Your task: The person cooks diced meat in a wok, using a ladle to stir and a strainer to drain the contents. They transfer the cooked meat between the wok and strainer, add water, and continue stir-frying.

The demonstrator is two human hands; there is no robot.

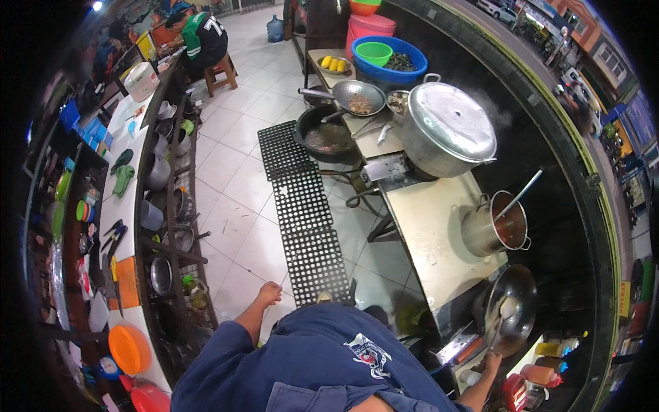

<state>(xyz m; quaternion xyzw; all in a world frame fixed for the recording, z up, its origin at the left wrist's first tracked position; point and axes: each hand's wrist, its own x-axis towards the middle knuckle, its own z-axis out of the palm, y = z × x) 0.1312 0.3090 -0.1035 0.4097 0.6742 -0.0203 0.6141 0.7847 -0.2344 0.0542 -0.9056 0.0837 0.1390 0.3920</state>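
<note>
My right hand (492,361) grips the handle of a metal ladle (498,332) at the lower right. The ladle's bowl, pale inside, rests within a dark metal wok (522,319). That wok sits over a stove (458,350) with a metal front; a wooden handle (468,349) lies beside it. Above the tiled floor hangs my left hand (271,293), loosely curled, with nothing visible in it. Beyond the wok stands a tall steel pot (476,234) of reddish liquid, with a long-handled utensil (520,193) leaning inside.
A large lidded pot (448,129) steams farther along the counter (427,226). Sauce bottles (540,373) stand right of my right hand. A perforated black mat (304,216) covers part of the floor. Along the left runs a worktop (116,206) with knives (114,275). A person (206,38) sits at the back.
</note>
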